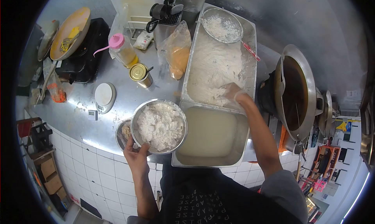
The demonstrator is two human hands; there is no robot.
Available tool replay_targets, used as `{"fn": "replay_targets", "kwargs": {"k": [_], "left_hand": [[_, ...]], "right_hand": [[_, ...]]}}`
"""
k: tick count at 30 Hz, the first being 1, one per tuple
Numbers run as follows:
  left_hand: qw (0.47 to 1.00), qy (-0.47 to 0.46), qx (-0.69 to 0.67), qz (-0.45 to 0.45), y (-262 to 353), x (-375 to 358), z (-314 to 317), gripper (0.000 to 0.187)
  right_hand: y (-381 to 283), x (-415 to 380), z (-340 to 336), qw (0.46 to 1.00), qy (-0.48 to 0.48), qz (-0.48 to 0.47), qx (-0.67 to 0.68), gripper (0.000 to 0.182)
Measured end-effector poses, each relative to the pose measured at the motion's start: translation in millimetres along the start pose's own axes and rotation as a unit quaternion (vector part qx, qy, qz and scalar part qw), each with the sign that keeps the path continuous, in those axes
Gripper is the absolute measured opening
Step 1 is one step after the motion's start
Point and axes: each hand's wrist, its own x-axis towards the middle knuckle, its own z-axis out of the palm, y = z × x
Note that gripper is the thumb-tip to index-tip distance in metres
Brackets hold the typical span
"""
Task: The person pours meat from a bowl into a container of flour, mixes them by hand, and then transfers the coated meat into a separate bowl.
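My left hand (136, 153) grips the near-left rim of a round metal bowl (185, 135), thumb at the edge. White flour-coated pieces (160, 126) are heaped in the bowl. My right hand (233, 93), in a thin clear glove, reaches into the near end of a long metal tray (254, 60) of flour (215, 66); its fingers are too covered to make out their pose. A sieve (222, 25) with a red handle and flour lumps in it rests across the tray's far end. Close to me stands a second metal tray (243, 142) of pale cloudy liquid (207, 130).
A wok (300, 95) of dark liquid stands at the right. Leftward on the steel counter (82, 118) are a white scale (104, 95), a tin can (141, 76), a pink-topped squeeze bottle (124, 50) and a bag of orange powder (178, 58). A frying pan (72, 31) sits farther left.
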Motion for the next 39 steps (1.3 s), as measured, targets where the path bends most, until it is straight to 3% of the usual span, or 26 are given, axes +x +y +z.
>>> {"fn": "replay_targets", "kwargs": {"k": [3, 6, 9, 12, 14, 16, 18, 21, 24, 27, 30, 33, 34, 36, 38, 39], "left_hand": [[1.000, 0.007, 0.004, -0.005, -1, -1, -3, 0.062], [1.000, 0.007, 0.002, -0.003, -1, 0, -2, 0.062], [1.000, 0.004, -0.010, 0.005, 0, 1, 1, 0.062], [1.000, -0.001, -0.005, 0.000, 0, 0, 0, 0.063], [1.000, -0.008, 0.001, -0.004, -1, 1, 0, 0.063], [1.000, -0.009, 0.000, 0.000, -3, 2, 2, 0.064], [1.000, -0.014, -0.004, -0.003, -1, 2, 3, 0.064], [1.000, -0.005, -0.002, -0.008, 0, 0, 6, 0.064], [1.000, -0.004, -0.004, 0.007, -8, 3, 8, 0.063], [1.000, 0.000, -0.005, 0.008, -6, 1, 9, 0.063], [1.000, 0.004, -0.012, 0.005, -1, -1, 9, 0.063], [1.000, 0.013, -0.008, -0.004, 1, -5, 7, 0.063], [1.000, 0.013, -0.002, -0.007, 2, -4, 7, 0.063], [1.000, 0.013, -0.010, -0.001, 2, -4, 7, 0.063], [1.000, 0.015, -0.010, 0.003, -1, -4, 6, 0.064], [1.000, 0.015, -0.004, 0.001, -2, -4, 4, 0.064]], "right_hand": [[11, -2, -8, 0.997, -0.011, -0.071, 0.039, 0.052], [-6, 2, -6, 0.981, -0.009, 0.041, -0.189, 0.055], [-51, -18, 11, 0.985, 0.019, -0.012, -0.173, 0.051], [-58, -5, 29, 0.984, -0.028, 0.039, -0.173, 0.053], [11, 50, 60, 0.986, -0.017, 0.043, -0.157, 0.058], [31, 61, 52, 0.993, -0.024, 0.006, -0.113, 0.059], [-10, 34, 9, 0.994, -0.061, -0.077, -0.040, 0.056], [-77, 11, 3, 0.976, -0.039, -0.092, -0.194, 0.040], [-89, 26, 47, 0.976, -0.035, 0.053, -0.210, 0.061], [-65, 47, 41, 0.982, -0.020, 0.061, -0.178, 0.060], [-31, 64, 16, 0.989, -0.063, -0.097, -0.096, 0.057], [-50, 56, -8, 0.991, -0.016, -0.088, -0.096, 0.060], [-81, 51, -16, 0.983, -0.040, -0.054, -0.171, 0.068], [-85, 60, 21, 0.968, 0.111, -0.123, -0.190, 0.063], [-76, 85, 54, 0.958, 0.158, -0.132, -0.199, 0.060], [-70, 102, 71, 0.966, 0.129, -0.107, -0.197, 0.059]]}}
